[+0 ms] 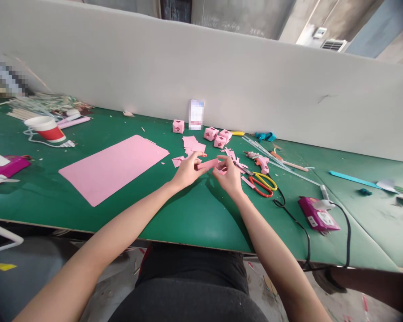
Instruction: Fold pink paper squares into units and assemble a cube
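Note:
Between my two hands is a narrow folded strip of pink paper, raised just above the green table. My left hand pinches its left end, and my right hand grips the right end. Pink paper squares and a creased piece lie behind my left hand. Close to my right hand are pink scraps and scissors with red and yellow handles. Farther back sit several pink folded paper cubes with cut openings, one apart at the left and others grouped.
A large pink sheet covers the table's left middle. Right of the scissors lie a pink glue gun, clear glue sticks and a corded magenta power strip. A red-and-white cup stands left; a phone leans against the white partition.

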Available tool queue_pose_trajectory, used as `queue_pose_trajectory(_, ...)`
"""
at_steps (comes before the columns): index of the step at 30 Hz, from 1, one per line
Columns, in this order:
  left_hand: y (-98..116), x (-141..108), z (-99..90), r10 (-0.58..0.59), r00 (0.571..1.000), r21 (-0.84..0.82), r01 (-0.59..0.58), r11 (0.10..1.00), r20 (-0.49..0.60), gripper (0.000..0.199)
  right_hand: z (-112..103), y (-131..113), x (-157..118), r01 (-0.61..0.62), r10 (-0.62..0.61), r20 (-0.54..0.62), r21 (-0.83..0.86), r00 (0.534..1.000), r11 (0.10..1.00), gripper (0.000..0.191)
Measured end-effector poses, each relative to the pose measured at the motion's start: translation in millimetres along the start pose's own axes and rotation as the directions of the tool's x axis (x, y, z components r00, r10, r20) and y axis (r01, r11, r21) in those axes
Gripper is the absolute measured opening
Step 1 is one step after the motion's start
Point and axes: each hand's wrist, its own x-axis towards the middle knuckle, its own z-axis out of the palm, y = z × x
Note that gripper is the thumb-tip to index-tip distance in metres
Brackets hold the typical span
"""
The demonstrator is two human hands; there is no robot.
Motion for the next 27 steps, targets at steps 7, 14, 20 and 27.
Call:
queue_pose_trajectory(7, 0, 1, -2.9, -0.035, 0.999, 0.019, 0.036, 0.999, -0.038, 0.042, -13, 11, 7, -0.046, 0.046, -0.141, 0.002, 0.989, 0.999, 0.035)
queue_pose_trajectory(14, -5, 2, -1.3, -0.018, 1.000, -0.023, 0.017, 1.000, -0.026, 0.044, -12, 3, 4, -0.090, 0.081, 0.050, 0.212, 0.995, 0.973, 0.037)
queue_pose_trajectory(20, -4, 0, 2.1, 0.049, 0.999, 0.018, -0.049, 0.999, -0.006, 0.042, -1, -7, -1, -0.068, 0.044, 0.177, 0.131, 0.983, 0.989, 0.037)
queue_pose_trajectory(27, -1, 0, 1.0, 0.121, 0.992, 0.177, -0.112, 0.978, -0.040, 0.044, -1, -15, -4, -0.084, 0.072, 0.128, 0.093, 0.989, 0.992, 0.035)
